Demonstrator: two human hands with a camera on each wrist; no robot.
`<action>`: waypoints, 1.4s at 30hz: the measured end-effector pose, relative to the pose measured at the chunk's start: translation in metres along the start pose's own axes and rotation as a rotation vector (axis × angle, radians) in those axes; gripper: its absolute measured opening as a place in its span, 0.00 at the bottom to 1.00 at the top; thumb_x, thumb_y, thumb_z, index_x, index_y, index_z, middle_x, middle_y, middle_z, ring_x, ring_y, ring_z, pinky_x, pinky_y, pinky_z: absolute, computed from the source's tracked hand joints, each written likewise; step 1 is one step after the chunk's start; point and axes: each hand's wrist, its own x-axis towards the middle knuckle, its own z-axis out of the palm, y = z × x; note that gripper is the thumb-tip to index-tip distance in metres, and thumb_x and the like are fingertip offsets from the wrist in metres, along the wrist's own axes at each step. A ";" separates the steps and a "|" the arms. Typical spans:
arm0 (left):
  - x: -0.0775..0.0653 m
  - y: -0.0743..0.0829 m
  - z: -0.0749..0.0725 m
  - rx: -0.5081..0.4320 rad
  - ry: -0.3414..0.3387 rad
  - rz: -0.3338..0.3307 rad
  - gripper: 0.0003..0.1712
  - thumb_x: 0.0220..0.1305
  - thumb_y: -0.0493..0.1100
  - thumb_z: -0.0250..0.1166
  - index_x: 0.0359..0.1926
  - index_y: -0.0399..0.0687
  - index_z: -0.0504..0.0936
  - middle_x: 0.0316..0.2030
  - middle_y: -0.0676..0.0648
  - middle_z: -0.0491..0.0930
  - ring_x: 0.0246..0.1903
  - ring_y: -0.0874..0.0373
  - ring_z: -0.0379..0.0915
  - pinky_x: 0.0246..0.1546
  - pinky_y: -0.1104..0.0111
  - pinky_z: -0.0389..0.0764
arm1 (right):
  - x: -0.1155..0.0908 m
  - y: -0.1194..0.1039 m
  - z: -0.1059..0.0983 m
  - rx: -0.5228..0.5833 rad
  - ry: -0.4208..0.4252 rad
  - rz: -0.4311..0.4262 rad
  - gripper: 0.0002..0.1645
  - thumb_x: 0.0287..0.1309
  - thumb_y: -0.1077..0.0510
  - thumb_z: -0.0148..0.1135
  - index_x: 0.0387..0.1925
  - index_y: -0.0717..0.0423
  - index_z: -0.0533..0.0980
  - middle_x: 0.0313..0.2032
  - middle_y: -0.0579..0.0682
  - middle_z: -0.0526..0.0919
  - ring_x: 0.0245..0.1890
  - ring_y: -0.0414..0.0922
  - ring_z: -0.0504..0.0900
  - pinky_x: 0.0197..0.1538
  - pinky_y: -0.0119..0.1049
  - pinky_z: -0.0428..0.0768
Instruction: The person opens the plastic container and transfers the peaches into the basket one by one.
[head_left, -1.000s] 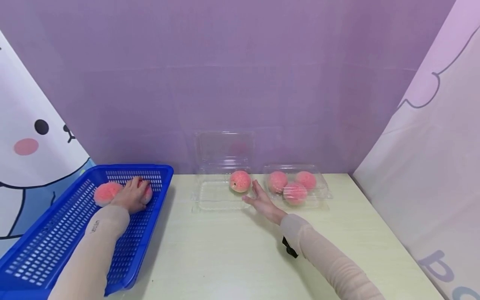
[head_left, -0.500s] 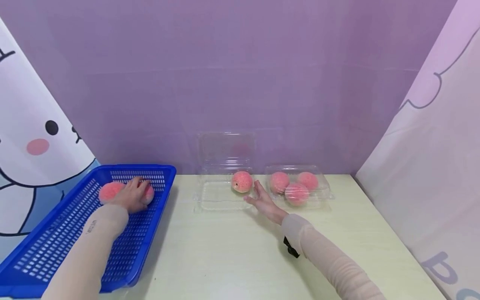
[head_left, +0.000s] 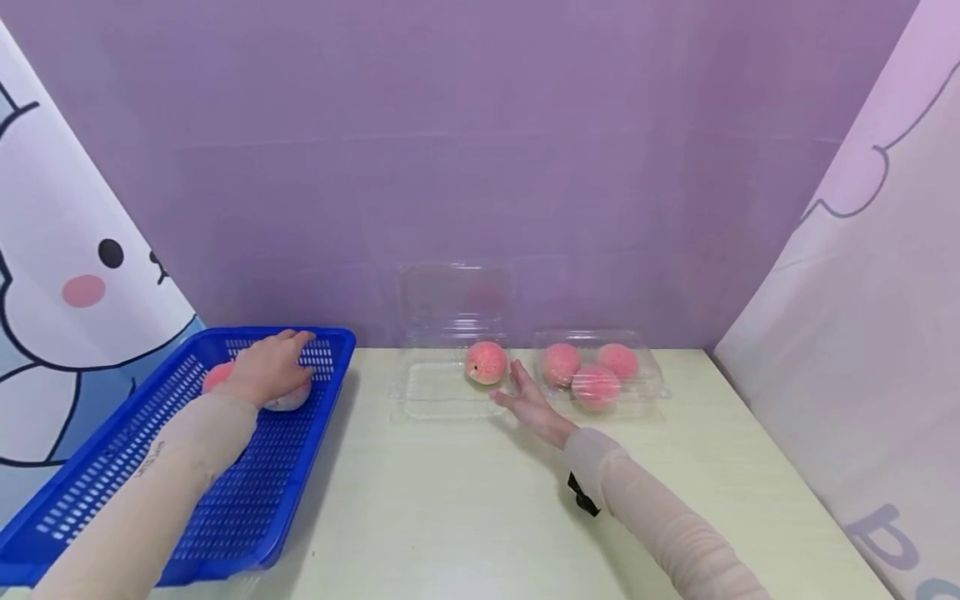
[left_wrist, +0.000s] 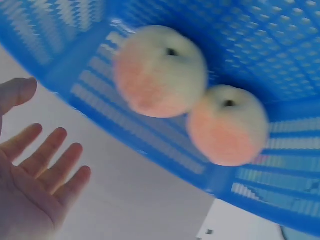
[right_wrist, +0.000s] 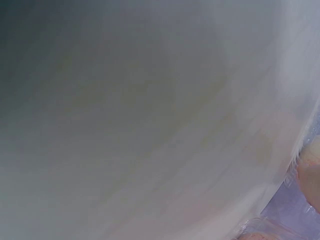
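My left hand (head_left: 272, 367) is over the far end of the blue basket (head_left: 262, 533). Its fingers are spread and hold nothing. Two pink-and-white peaches lie in the basket; the left wrist view shows one peach (left_wrist: 160, 75) beside a smaller-looking peach (left_wrist: 227, 127), both apart from the fingers. My right hand (head_left: 534, 410) extends between two clear plastic clamshell boxes, fingers loosely spread. Close to its fingertips sits a single peach (head_left: 487, 363) in the left box (head_left: 431, 387), whose lid stands up. Pale sleeve cloth (right_wrist: 150, 125) covers most of the right wrist view.
On the right, a closed clear box (head_left: 651, 382) holds three peaches. A purple cloth (head_left: 480, 150) hangs behind the pale table (head_left: 435, 500). Printed cloths stand at both sides, the left one close against the basket.
My left hand has let go of the right-hand peach in the basket and lifted off, fingers opening. The right hand keeps its place. The head view has shifted slightly.
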 end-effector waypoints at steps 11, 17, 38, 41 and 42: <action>-0.008 0.052 -0.006 -0.039 0.072 0.116 0.27 0.58 0.45 0.62 0.56 0.37 0.72 0.51 0.33 0.75 0.42 0.39 0.77 0.38 0.50 0.80 | 0.014 0.024 0.000 -0.003 0.038 -0.009 0.52 0.60 0.57 0.56 0.70 0.54 0.30 0.72 0.53 0.33 0.71 0.52 0.36 0.69 0.50 0.47; 0.000 0.081 -0.007 -0.069 0.131 0.232 0.22 0.57 0.45 0.63 0.51 0.40 0.76 0.45 0.39 0.79 0.38 0.45 0.79 0.32 0.55 0.81 | 0.016 0.022 -0.001 0.009 0.031 0.006 0.53 0.59 0.58 0.57 0.70 0.54 0.30 0.72 0.53 0.33 0.71 0.52 0.36 0.69 0.50 0.47; 0.070 0.165 0.020 -0.053 -0.133 0.451 0.25 0.57 0.45 0.61 0.57 0.47 0.73 0.58 0.44 0.72 0.56 0.47 0.69 0.54 0.51 0.72 | 0.013 0.021 0.004 -0.019 0.051 0.031 0.53 0.59 0.56 0.56 0.71 0.52 0.31 0.72 0.53 0.34 0.71 0.52 0.37 0.69 0.52 0.48; 0.081 0.168 0.026 -0.087 -0.112 0.455 0.28 0.58 0.45 0.62 0.60 0.45 0.70 0.60 0.41 0.68 0.59 0.44 0.66 0.56 0.50 0.69 | 0.013 0.019 0.004 -0.013 0.051 0.022 0.52 0.60 0.57 0.55 0.71 0.53 0.31 0.72 0.53 0.34 0.71 0.52 0.37 0.69 0.52 0.48; 0.084 0.169 0.028 -0.097 -0.107 0.454 0.29 0.58 0.45 0.62 0.60 0.45 0.69 0.61 0.41 0.67 0.59 0.44 0.65 0.57 0.50 0.69 | 0.014 0.018 0.004 -0.007 0.053 0.022 0.51 0.60 0.57 0.55 0.71 0.53 0.31 0.72 0.53 0.34 0.71 0.52 0.37 0.69 0.52 0.48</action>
